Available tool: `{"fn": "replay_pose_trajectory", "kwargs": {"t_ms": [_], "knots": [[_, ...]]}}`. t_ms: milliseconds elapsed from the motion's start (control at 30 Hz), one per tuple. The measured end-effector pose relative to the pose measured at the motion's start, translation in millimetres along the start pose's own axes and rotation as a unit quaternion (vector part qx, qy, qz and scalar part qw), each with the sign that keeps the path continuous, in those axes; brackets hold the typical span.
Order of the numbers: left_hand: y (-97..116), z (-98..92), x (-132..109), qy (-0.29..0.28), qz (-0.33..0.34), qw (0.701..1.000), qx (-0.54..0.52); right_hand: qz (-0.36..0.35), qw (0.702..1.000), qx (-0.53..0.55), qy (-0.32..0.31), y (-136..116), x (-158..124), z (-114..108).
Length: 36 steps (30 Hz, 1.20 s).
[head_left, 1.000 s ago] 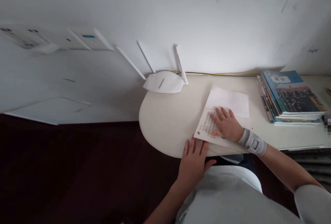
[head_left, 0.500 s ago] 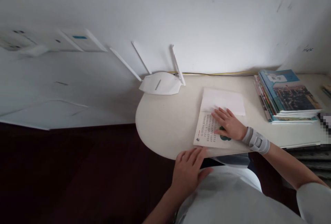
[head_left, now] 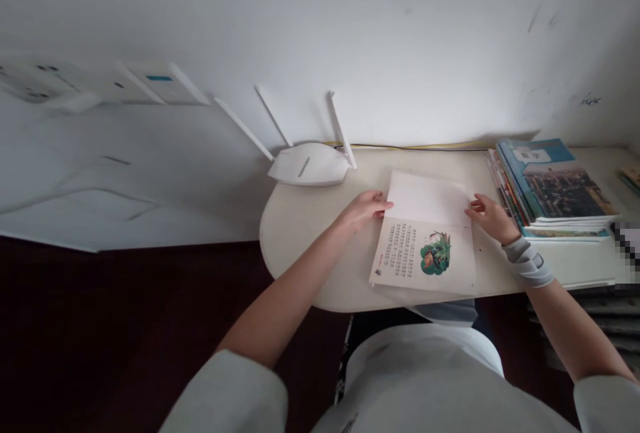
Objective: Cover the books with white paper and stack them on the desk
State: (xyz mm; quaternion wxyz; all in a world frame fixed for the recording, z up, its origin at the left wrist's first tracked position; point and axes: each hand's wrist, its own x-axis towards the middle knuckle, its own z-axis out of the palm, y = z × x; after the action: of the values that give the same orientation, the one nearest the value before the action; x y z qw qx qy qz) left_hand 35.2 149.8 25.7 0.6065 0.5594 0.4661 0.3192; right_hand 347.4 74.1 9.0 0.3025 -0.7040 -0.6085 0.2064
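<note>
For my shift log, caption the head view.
Left hand and right hand at opposite edges of an open booklet, near a white router and stacked books.

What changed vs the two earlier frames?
Left hand moved from the table's near edge up to the left edge of the open booklet. Right hand came off the page and went right, to the booklet's right edge, uncovering the printed picture. Can't tell if either grips. Router and book stack stayed put.
</note>
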Motion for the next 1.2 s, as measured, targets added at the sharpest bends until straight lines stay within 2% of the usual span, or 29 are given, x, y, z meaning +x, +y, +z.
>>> {"fn": "replay_pose_trajectory", "kwargs": {"t_ms": [100, 200, 300, 433, 567, 733, 833, 967, 1000, 1067, 1100, 1133, 1200], "knots": [[-3.4, 2.7, -5.3, -0.007, 0.026, 1.000, 0.010, 0.033, 0.985, 0.167, -0.001, 5.3, -6.9, 1.3], [-8.9, 6.0, -15.1, 0.021, 0.051, 0.998, 0.028, 0.047, 0.952, 0.289, -0.086, 4.2, -14.4, -4.4], [-13.4, 9.5, -19.8, 0.054, 0.070, 0.995, 0.040, 0.051, 0.932, 0.323, -0.156, -0.7, -17.1, -9.1], [-16.2, 12.8, -21.4, 0.064, 0.088, 0.994, 0.034, 0.047, 0.934, 0.329, -0.129, -3.2, -15.1, -5.0], [-17.8, 14.3, -22.4, 0.084, 0.104, 0.991, 0.029, 0.020, 0.955, 0.284, -0.079, -7.5, -13.6, 1.2], [-21.4, 18.4, -15.7, 0.130, 0.121, 0.983, 0.042, -0.017, 0.981, 0.193, 0.021, -18.7, -2.1, 4.4], [-24.7, 19.0, -7.1, 0.161, 0.132, 0.976, 0.057, -0.039, 0.985, 0.160, 0.043, -19.9, 7.1, 6.7], [-23.4, 16.6, -8.3, 0.212, 0.152, 0.962, 0.084, -0.136, 0.977, 0.049, 0.155, -26.8, -7.2, 4.1], [-21.1, 16.9, -14.3, 0.234, 0.174, 0.949, 0.116, -0.177, 0.972, 0.006, 0.154, -31.3, -16.7, 2.2], [-15.2, 20.4, -34.3, 0.252, 0.251, 0.906, 0.230, -0.282, 0.954, -0.072, 0.072, -42.3, -38.7, -1.4], [-12.3, 23.7, -47.4, 0.227, 0.298, 0.877, 0.300, -0.332, 0.937, -0.104, 0.010, -47.7, -49.4, -2.4], [-10.1, 28.0, -61.6, 0.165, 0.343, 0.851, 0.361, -0.374, 0.917, -0.132, -0.049, -52.3, -59.0, -2.6], [-9.1, 38.1, -89.7, -0.031, 0.426, 0.784, 0.451, -0.421, 0.878, -0.184, -0.135, -57.2, -73.2, 0.2]]}}
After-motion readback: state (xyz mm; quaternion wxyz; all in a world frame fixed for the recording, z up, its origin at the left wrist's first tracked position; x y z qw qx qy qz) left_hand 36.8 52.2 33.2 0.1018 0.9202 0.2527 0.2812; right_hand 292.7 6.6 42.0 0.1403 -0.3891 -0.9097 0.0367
